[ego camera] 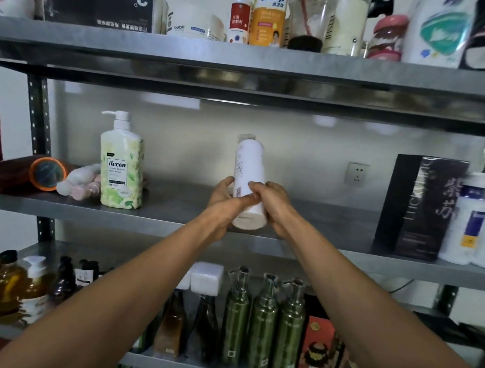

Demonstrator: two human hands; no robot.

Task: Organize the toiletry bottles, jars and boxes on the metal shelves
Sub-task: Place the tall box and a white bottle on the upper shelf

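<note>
Both hands, left [224, 199] and right [268, 201], grip the white bottle [249, 178] upright. It seems bound for the bare middle shelf [179, 206], right of the green pump bottle [122, 164].

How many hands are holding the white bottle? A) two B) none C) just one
A: the left hand and the right hand both curl round the lower part of the white bottle.
</note>
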